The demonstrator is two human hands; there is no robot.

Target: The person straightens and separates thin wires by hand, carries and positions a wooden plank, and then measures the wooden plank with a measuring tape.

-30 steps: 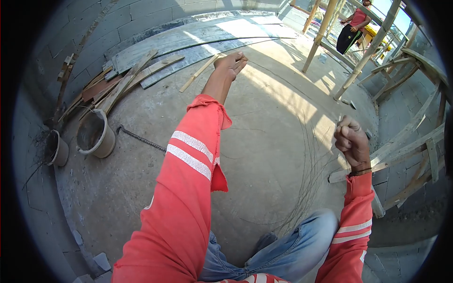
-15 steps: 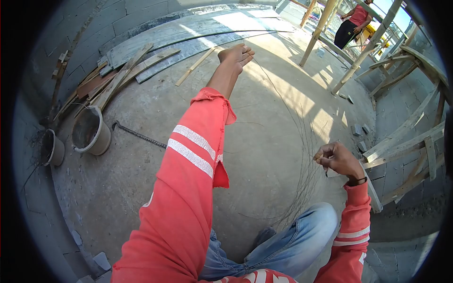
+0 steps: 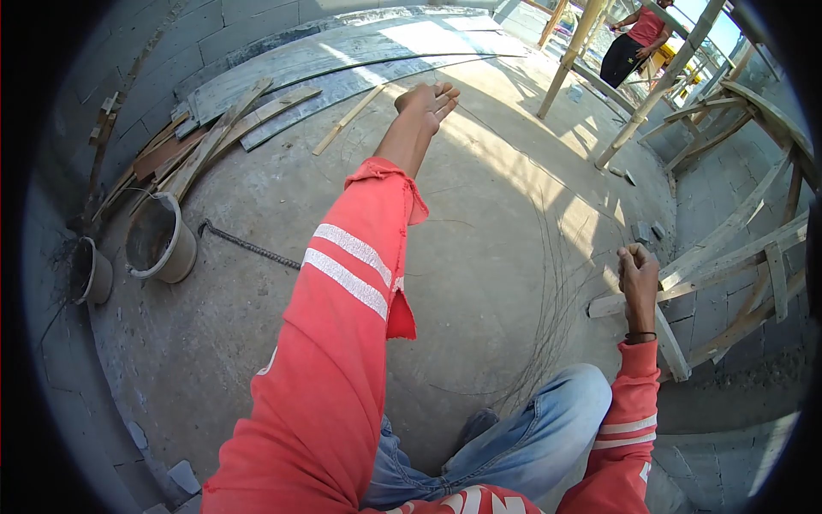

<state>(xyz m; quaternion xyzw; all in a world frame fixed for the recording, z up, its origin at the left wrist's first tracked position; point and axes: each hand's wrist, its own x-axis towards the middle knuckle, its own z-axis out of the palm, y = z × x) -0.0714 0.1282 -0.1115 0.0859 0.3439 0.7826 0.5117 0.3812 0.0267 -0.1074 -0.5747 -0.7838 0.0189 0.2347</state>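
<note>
Over the concrete floor (image 3: 467,330): your left hand (image 3: 421,104), outstretched, fingers partly extended near a thin wire (image 3: 497,135); whether they pinch it, cannot tell. Your right hand (image 3: 639,272), fingers curled closed, contents indistinct, near the wooden frame (image 3: 728,272). Loose wires (image 3: 548,317), curving across the floor toward your jeans (image 3: 548,428).

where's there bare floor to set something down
Bare floor lies between the left sleeve and the loose wires, and another left of that sleeve, nearer than the metal rod. It's crowded at the planks, the wires and the wooden frame near the right hand.
</note>
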